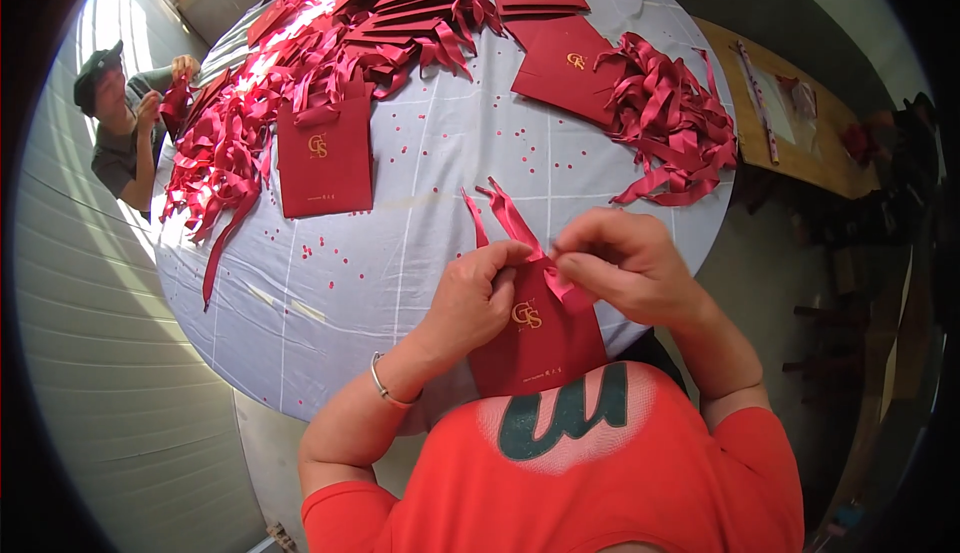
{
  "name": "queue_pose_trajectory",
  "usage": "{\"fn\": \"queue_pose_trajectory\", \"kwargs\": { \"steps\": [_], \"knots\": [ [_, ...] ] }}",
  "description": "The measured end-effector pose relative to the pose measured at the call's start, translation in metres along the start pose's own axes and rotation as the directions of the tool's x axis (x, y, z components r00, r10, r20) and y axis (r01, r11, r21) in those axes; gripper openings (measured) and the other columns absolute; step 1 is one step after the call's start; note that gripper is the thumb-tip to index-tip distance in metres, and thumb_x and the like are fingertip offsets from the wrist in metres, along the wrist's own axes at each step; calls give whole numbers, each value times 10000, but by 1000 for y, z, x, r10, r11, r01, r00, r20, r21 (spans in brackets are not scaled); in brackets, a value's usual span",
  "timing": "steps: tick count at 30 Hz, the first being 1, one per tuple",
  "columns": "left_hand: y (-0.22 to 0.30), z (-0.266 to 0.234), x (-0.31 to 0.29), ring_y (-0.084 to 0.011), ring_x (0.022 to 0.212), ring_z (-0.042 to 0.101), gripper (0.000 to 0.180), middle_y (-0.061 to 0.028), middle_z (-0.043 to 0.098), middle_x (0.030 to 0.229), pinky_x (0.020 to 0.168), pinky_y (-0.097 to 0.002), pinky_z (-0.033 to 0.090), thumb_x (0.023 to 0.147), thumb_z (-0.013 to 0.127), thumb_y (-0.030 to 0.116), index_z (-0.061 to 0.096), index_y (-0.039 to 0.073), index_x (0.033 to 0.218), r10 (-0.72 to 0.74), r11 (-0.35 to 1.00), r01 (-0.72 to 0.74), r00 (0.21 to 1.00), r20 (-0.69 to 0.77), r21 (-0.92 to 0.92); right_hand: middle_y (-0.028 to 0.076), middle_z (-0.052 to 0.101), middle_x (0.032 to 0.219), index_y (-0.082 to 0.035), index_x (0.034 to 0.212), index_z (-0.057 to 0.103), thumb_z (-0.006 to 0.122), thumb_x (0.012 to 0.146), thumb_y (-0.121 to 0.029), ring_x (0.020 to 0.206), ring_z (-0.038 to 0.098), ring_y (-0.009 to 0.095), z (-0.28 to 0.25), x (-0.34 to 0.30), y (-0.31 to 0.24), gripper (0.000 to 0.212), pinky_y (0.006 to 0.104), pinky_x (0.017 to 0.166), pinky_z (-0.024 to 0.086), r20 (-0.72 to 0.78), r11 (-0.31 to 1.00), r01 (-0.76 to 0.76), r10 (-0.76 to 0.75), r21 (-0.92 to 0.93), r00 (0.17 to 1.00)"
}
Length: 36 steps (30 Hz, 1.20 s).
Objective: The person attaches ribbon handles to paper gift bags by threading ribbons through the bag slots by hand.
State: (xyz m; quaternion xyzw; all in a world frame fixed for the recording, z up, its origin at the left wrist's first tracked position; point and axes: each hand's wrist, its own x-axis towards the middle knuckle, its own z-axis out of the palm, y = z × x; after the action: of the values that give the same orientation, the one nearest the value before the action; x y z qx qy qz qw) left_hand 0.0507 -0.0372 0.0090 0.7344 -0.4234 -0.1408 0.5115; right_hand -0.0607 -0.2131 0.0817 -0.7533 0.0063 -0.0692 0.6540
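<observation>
A dark red paper gift bag [535, 348] with a gold emblem lies at the table's near edge, against my body. Pink-red ribbon [512, 221] runs from its upper edge, two ends stretching away over the cloth and a wider fold hanging on the right. My left hand [478, 293] is closed, thumb and forefinger pinching the ribbon at the bag's top edge. Just right of it, my right hand [625, 263] is closed in a pinch above the ribbon fold. Whatever its fingertips hold is mostly hidden; ribbon shows right beneath them.
The round table [400, 273] has a pale cloth scattered with small red dots. Red bags with ribbons [400, 13] heap at the back; one upright-facing bag [325, 158] lies left. Loose ribbons [670, 118] pile right. Another person [125, 118] handles ribbon far left. A wooden table [830, 143] stands right.
</observation>
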Motion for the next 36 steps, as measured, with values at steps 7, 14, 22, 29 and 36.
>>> {"fn": "queue_pose_trajectory", "kwargs": {
  "steps": [7, 14, 22, 29, 36],
  "knots": [
    [-2, -10, 3, -212, 876, 697, 182, -117, 703, 891, 794, -308, 542, 859, 568, -64, 612, -4, 1025, -112, 977, 114, 994, 22, -179, 144, 651, 842, -2, 925, 665, 667, 822, -1, 733, 645, 301, 14, 12, 61, 102, 352, 657, 519, -21, 869, 231, -267, -438, 964],
    [5, -63, 16, -170, 856, 697, 144, -66, 721, 868, 760, -274, 539, 790, 704, -34, 681, 26, 919, -25, 977, -44, 948, 317, 207, 129, 642, 816, -3, 901, 670, 695, 822, -15, 709, 640, 273, 15, 14, 59, 84, 341, 626, 510, -5, 857, 233, -264, -460, 964],
    [1, -84, 24, -92, 566, 591, 175, -51, 697, 841, 532, -243, 481, 891, 642, 7, 663, -30, 1061, -388, 860, 509, 686, 616, -25, 119, 637, 793, -5, 882, 673, 716, 822, -27, 670, 627, 246, 19, 17, 58, 78, 324, 603, 499, -2, 855, 225, -256, -467, 967],
    [-18, -78, 21, -78, 534, 562, 176, -22, 644, 777, 501, -230, 453, 935, 583, 31, 650, -31, 1085, -376, 812, 577, 635, 675, -90, 114, 647, 770, -7, 874, 704, 747, 786, -16, 626, 628, 213, 28, 22, 53, 98, 302, 547, 490, -98, 857, 254, -330, -449, 939],
    [-16, -74, 20, -70, 528, 545, 146, -11, 645, 752, 508, -231, 449, 921, 589, 44, 682, -10, 1021, -425, 832, 554, 660, 620, -19, 52, 641, 724, -63, 817, 720, 782, 734, -65, 566, 620, 188, 39, 18, 44, 104, 291, 494, 486, 55, 721, 368, -418, -587, 907]
  ]
}}
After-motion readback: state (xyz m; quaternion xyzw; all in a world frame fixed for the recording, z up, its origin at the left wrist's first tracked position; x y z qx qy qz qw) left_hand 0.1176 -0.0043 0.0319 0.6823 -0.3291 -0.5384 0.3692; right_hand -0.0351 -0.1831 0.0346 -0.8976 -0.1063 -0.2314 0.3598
